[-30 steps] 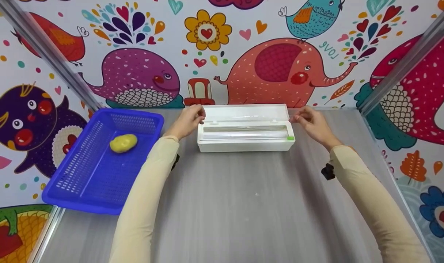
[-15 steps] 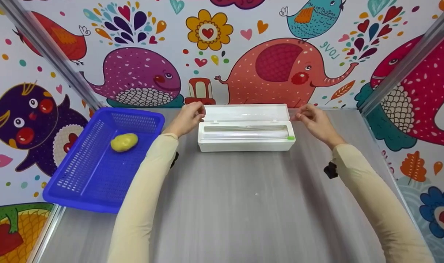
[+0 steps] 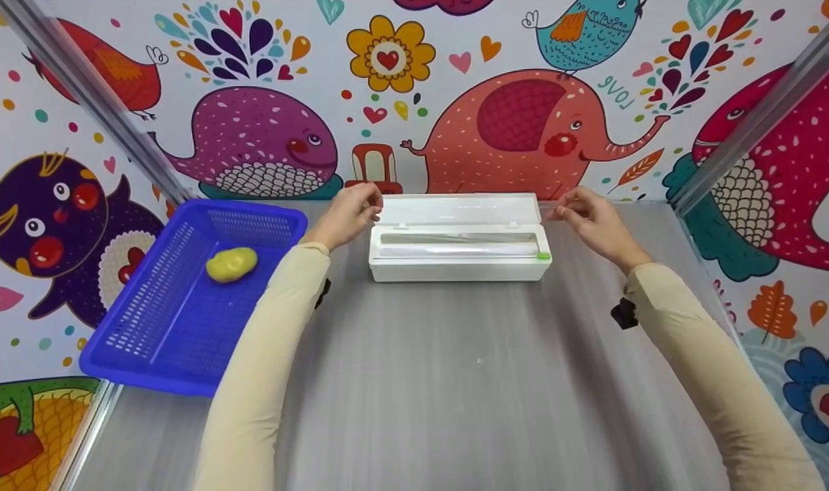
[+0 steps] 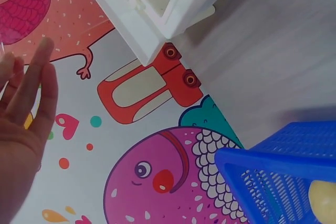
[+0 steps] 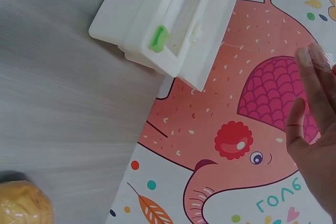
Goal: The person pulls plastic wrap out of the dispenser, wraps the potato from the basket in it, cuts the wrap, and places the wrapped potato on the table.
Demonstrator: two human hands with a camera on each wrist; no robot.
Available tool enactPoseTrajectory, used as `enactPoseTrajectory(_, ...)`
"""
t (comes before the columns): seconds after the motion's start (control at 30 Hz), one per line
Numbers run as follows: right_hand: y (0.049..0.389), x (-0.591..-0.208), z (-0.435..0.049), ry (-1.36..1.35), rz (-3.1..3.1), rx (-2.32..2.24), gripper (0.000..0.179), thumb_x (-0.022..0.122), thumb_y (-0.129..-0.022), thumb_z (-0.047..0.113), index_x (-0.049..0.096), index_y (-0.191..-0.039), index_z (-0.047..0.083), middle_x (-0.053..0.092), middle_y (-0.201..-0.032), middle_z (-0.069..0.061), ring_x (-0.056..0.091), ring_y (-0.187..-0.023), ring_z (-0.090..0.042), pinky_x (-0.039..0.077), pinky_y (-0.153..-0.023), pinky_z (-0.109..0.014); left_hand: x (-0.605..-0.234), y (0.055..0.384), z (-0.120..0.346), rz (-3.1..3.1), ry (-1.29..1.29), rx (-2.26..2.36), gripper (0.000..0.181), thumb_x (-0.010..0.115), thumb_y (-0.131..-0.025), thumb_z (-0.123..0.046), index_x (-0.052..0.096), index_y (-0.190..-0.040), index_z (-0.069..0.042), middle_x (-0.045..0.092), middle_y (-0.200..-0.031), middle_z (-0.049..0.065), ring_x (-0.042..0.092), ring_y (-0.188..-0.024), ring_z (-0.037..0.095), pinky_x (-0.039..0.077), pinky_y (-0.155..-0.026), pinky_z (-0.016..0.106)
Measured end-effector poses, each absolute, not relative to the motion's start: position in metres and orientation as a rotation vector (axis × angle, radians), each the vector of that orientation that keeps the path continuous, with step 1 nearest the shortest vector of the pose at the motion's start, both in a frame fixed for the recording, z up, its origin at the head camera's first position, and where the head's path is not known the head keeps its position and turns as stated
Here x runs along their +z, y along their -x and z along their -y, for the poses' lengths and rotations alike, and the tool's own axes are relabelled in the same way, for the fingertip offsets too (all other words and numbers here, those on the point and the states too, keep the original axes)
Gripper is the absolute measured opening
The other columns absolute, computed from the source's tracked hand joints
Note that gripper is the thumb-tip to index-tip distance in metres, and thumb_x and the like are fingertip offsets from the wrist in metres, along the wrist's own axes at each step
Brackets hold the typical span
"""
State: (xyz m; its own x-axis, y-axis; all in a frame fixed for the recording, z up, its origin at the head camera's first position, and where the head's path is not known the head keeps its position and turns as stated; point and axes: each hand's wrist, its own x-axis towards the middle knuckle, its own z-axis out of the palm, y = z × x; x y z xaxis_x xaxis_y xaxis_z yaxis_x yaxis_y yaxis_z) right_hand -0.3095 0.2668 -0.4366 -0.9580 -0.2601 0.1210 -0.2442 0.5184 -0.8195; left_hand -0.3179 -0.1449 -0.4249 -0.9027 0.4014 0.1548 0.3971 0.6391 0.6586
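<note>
A white cling film dispenser [image 3: 460,273] stands at the back of the table with its lid [image 3: 458,209] tilted up. A roll of clear film [image 3: 455,249] lies inside, and a green slide cutter [image 3: 543,256] sits at the right end. My left hand [image 3: 349,215] is raised at the dispenser's left rear corner, thumb and fingers pinching the thin film. Beyond the right rear corner my right hand [image 3: 595,225] pinches the other side; clear cling film [image 5: 318,52] glints at its fingertips. The sheet between the hands is nearly invisible.
To the left, a blue plastic basket [image 3: 182,389] holds a potato [image 3: 231,264]. A yellow item in shiny film [image 5: 23,203] shows low in the right wrist view, hidden in the head view. A patterned wall [image 3: 387,136] rises behind the dispenser.
Both hands have risen slightly, the right one also drifting a little to the right. The dispenser, basket and potato stay in place.
</note>
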Motion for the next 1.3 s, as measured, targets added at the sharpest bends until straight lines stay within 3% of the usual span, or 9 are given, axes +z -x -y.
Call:
enactPoseTrajectory(0.23, 0.311, -0.431, -0.267, 0.492, -2.74, -1.496, 0.016, 0.054, -0.099, 0.011, 0.055, -0.106, -0.003, 0.069, -0.1, -0.016, 0.067, -0.097, -0.022, 0.049, -0.091, -0.034, -0.416, 0.317, 0.145, -2.869, -0.663, 1.111, 0.006, 0.052, -0.094, 0.008, 0.057, -0.097, 0.005, 0.061, -0.095, 0.018, 0.066, -0.086, 0.028, 0.054, -0.076, 0.037)
enactPoseTrajectory(1.0, 0.312, -0.425, -0.265, 0.421, -2.752, -1.556, 0.017, 0.054, -0.099, 0.012, 0.054, -0.108, -0.003, 0.067, -0.102, -0.021, 0.066, -0.096, -0.021, 0.049, -0.091, -0.035, -0.408, 0.318, 0.144, -2.868, -0.665, 1.077, 0.008, 0.051, -0.096, 0.006, 0.057, -0.101, 0.005, 0.06, -0.096, 0.017, 0.066, -0.086, 0.027, 0.054, -0.076, 0.036)
enactPoseTrajectory(1.3, 0.312, -0.42, -0.264, 0.421, -2.763, -1.58, 0.02, 0.054, -0.099, 0.015, 0.054, -0.109, -0.002, 0.069, -0.101, -0.016, 0.066, -0.096, -0.019, 0.048, -0.092, -0.034, -0.405, 0.318, 0.144, -2.912, -0.729, 1.099, 0.005, 0.054, -0.094, 0.006, 0.058, -0.097, 0.005, 0.061, -0.093, 0.018, 0.066, -0.083, 0.027, 0.053, -0.074, 0.037)
